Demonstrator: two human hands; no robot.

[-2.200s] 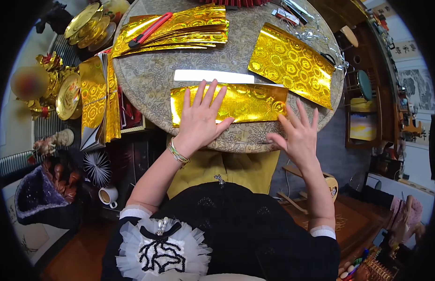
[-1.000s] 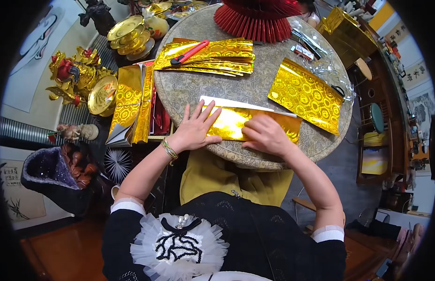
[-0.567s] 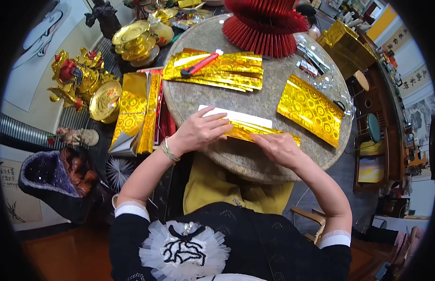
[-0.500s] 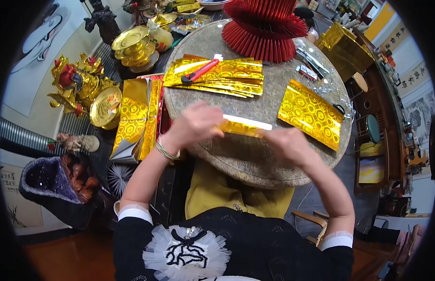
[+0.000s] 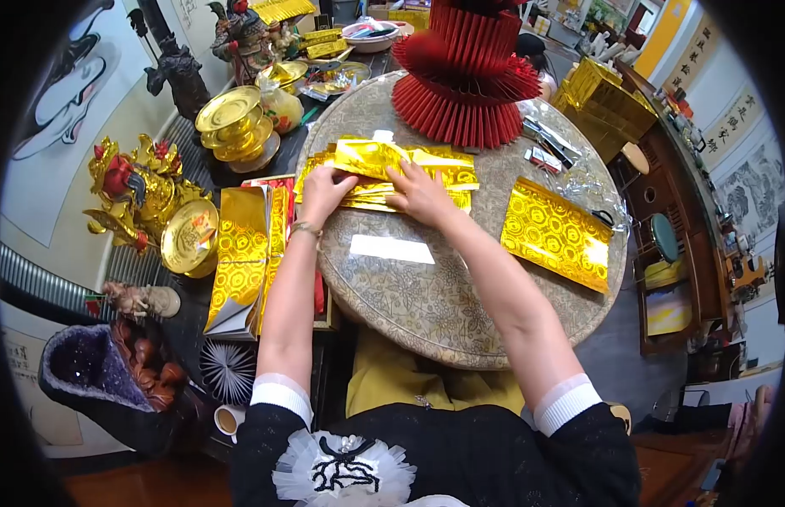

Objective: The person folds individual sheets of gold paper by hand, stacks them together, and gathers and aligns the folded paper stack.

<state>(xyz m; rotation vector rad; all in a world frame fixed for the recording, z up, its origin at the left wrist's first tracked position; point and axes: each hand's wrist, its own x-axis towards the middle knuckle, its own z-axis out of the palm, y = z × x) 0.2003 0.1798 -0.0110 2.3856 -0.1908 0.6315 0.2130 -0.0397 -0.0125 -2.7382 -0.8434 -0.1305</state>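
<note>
A folded sheet of gold foil paper (image 5: 365,155) lies over the fanned stack of gold foil strips (image 5: 447,176) on the round table. At its left end, my left hand (image 5: 323,196) pinches the sheet between thumb and fingers. My right hand (image 5: 422,193) rests on the stack by the sheet's right end, its fingers stretched and apart. The red cutter is hidden under the sheet and my hands. Below my hands, a bright white rectangle (image 5: 392,248) shows on the patterned tabletop (image 5: 426,304); I cannot tell whether it is a card or a reflection.
A wider patterned gold sheet (image 5: 557,232) lies to the right, near black scissors (image 5: 603,217). A pleated red paper piece (image 5: 460,106) stands at the back. Left of the table are a gold paper pile (image 5: 240,258), gold dishes (image 5: 232,118) and a cup (image 5: 229,420).
Both hands have moved forward and left, bringing the folded gold foil paper from the near table edge onto the stack. It now covers the red cutter. My right hand's fingers have spread.
</note>
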